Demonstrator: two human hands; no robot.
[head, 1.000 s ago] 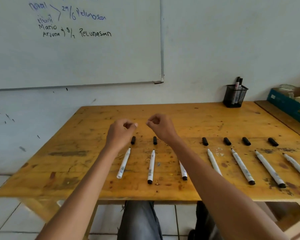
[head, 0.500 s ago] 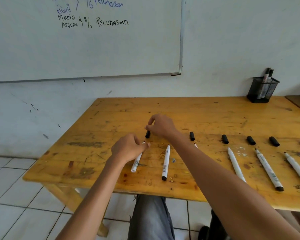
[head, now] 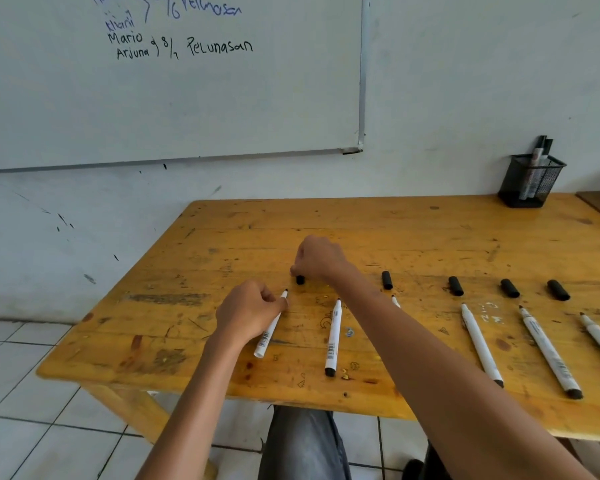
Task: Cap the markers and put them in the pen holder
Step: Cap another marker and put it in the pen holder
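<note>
Because the leftmost marker [head: 266, 337] lies with its bare tip pointing away from the person and slightly to the right, its long axis runs almost straight at the black cap [head: 300, 280] just beyond that tip. The two are near but apart, not yet joined. The white barrel lies along the tabletop [head: 430, 230] near its front-left corner. The left hand [head: 248, 315] has its grip curled round the upper barrel, just behind the tip. The cap sits under the right hand [head: 321, 259], whose grip pinches it from above; whether it is lifted off the wood cannot be told. The coming move looks like bringing cap and tip together along the barrel's line, so the cap's open end must face the tip — which way it faces now is hidden. Of the two hands, the right is nearer the pen holder [head: 534, 183], which stands well apart at the far right of the tabletop. Other uncapped markers [head: 333, 337] and loose caps [head: 387, 279] lie in rows to the right.
</note>
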